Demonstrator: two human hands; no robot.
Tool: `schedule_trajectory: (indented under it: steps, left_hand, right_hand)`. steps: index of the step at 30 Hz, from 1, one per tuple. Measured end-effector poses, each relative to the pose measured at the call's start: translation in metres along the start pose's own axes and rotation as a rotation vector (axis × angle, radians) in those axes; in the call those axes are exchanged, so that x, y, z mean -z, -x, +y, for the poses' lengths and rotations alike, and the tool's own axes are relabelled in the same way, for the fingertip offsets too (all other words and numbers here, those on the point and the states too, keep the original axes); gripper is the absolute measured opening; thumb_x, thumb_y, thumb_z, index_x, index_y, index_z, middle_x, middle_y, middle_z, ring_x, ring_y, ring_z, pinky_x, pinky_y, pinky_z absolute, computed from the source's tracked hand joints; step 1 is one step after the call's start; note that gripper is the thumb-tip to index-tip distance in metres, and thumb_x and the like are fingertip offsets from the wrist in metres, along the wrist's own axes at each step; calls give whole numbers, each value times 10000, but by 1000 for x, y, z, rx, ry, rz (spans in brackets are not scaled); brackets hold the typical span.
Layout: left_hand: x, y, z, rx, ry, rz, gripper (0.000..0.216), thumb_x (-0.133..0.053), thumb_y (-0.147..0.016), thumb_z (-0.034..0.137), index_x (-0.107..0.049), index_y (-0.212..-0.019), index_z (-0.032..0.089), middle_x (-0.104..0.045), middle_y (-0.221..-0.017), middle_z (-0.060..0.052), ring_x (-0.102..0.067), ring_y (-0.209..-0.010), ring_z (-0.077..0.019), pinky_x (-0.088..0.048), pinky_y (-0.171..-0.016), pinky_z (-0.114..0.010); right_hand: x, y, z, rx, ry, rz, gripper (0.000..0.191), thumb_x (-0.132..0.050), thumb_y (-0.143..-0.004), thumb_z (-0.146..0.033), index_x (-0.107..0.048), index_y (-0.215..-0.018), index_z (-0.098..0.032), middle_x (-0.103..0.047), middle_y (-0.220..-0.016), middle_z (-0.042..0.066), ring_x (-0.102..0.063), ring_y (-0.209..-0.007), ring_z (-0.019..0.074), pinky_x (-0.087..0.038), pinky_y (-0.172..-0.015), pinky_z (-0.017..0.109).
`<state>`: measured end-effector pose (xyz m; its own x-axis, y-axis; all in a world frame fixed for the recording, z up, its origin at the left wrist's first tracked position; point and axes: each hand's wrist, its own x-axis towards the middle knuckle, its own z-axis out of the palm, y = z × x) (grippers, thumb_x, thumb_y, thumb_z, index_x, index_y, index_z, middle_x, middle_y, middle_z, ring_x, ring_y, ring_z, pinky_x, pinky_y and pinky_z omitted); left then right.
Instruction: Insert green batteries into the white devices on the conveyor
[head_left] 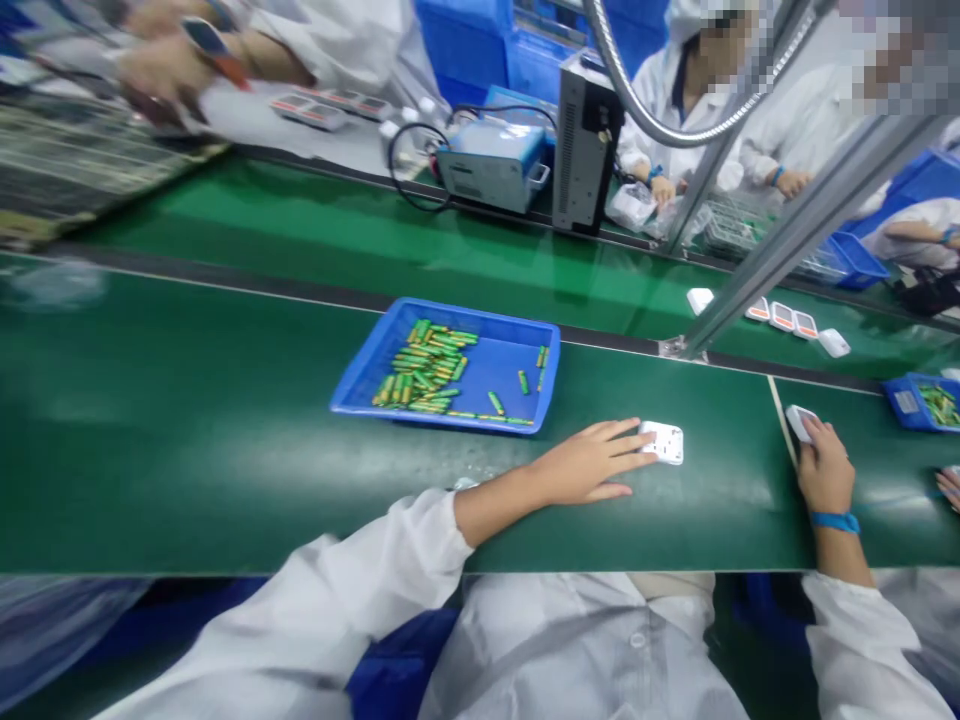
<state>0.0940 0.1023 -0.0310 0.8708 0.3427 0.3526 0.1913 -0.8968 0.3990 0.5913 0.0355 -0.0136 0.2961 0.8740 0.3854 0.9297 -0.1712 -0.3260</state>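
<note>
Fingers spread, my left hand reaches across the green bench, its fingertips on the left edge of a square white plastic device lying flat. Small dark marks show on the device's upper face. Farther right, my right hand, with a blue band at its wrist, grips a second white plastic device between thumb and fingers, beside a pale line on the bench. Behind my left forearm stands a blue tray with many green and orange batteries, mostly heaped on its left side.
Beyond a metal post lie several white devices on the green belt. At far right is another blue tray with batteries, near another person's hand. Co-workers sit opposite, past a blue instrument box and a dark upright case.
</note>
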Motion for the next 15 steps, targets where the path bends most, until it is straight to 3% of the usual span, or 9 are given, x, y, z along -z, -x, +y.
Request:
schedule_trajectory:
  steps: [2,4,7,9,11,13,15]
  left_hand:
    - [-3,-3,-1,-5,-29,-5,608,-647,-1111,464,-537,-1658,223,-493,-1749,-124,-399,-1658,-403,-443,-1296,-559]
    - [-5,-4,-3,-5,-56,31,552,-659,-1104,418,-584,-1617,231,-541,-1712,-120,-419,-1648,-378,-458,-1281,-526]
    - [-5,-4,-5,-1,-112,99,441,-674,-1081,313,-656,-1501,183,-643,-1586,-141,-499,-1577,-357,-488,-1244,-490]
    - [-2,-4,-8,29,-133,128,385,-711,-1051,275,-681,-1415,152,-684,-1475,-164,-577,-1476,-341,-517,-1200,-464]
    - [2,-3,-9,69,-135,138,350,-754,-1025,266,-693,-1351,154,-694,-1390,-166,-623,-1382,-322,-541,-1148,-437]
    - [6,-2,-8,93,-123,144,313,-758,-1026,267,-698,-1316,167,-693,-1350,-157,-633,-1328,-312,-552,-1108,-428]
    - [8,0,-5,101,-102,161,271,-731,-1037,252,-699,-1295,172,-690,-1335,-150,-625,-1319,-317,-552,-1102,-437]
  right_hand:
    - [-4,-6,19,-22,14,6,644,-472,-906,-365,-751,-1451,-166,-697,-1539,182,-547,-1566,407,-435,-1293,644]
    - [-11,-15,6,-36,-7,99,633,-492,-885,-386,-768,-1420,-192,-676,-1550,208,-539,-1561,426,-444,-1271,650]
    - [-28,-35,-69,77,-32,168,575,-514,-935,-439,-760,-1400,-207,-681,-1518,236,-569,-1500,464,-387,-1247,737]
    - [-42,-50,-138,160,34,123,530,-513,-994,-475,-734,-1419,-248,-675,-1526,193,-508,-1529,490,-238,-1231,864]
    - [-55,-68,-198,190,72,5,496,-526,-1030,-504,-734,-1420,-279,-676,-1510,179,-520,-1493,472,-232,-1218,860]
    - [-65,-89,-233,166,80,-85,489,-540,-1032,-519,-763,-1390,-272,-707,-1416,183,-590,-1385,431,-313,-1215,775]
    - [-70,-109,-237,132,51,-140,472,-544,-1015,-505,-816,-1282,-227,-743,-1267,184,-643,-1257,393,-412,-1174,656]
